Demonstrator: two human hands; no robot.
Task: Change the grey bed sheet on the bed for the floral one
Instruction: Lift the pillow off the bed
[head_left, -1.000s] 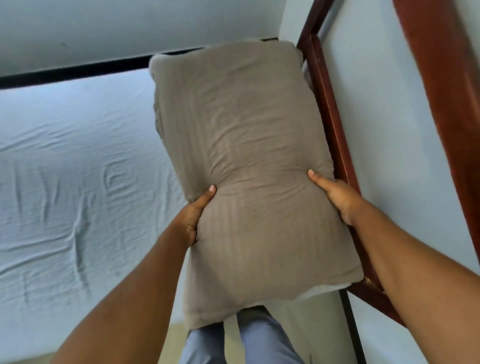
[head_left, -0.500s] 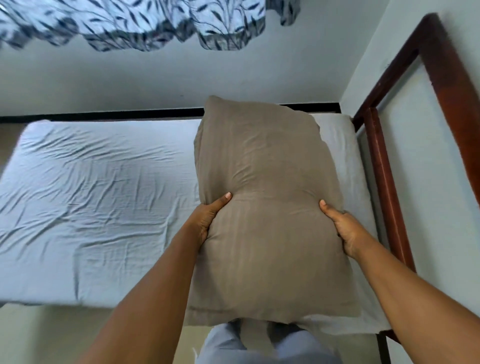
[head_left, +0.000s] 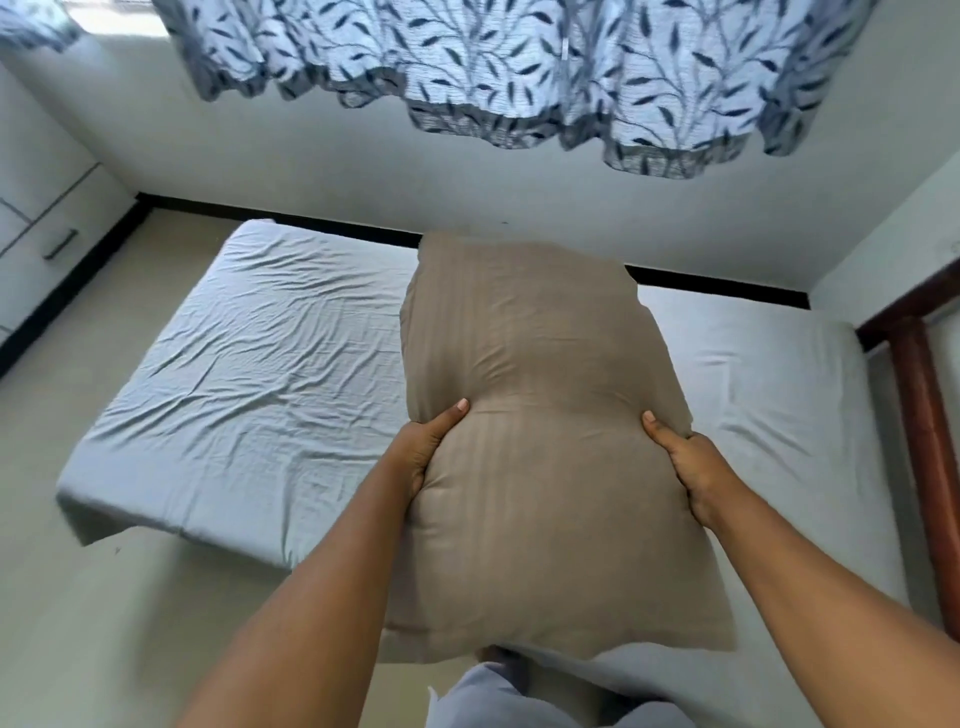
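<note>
A taupe striped pillow (head_left: 540, 405) hangs in front of me, held lengthwise above the bed. My left hand (head_left: 423, 444) grips its left side and my right hand (head_left: 685, 462) grips its right side, both pinching it at the middle. Below lies a low mattress covered by the wrinkled pale grey bed sheet (head_left: 249, 384), which spreads left and right behind the pillow. The pillow hides the middle of the bed. No floral sheet is in view.
A leaf-patterned blue and white curtain (head_left: 519, 67) hangs over the far wall. A dark red wooden frame (head_left: 930, 431) stands at the right edge of the bed. A white cabinet with a handle (head_left: 47, 228) is at the far left. Pale floor (head_left: 78, 623) lies in front of the bed.
The view has tilted up and back: the whole bed, the curtain and the left cabinet have come into sight. Both hands keep the same grip on the pillow, now over the bed's middle.
</note>
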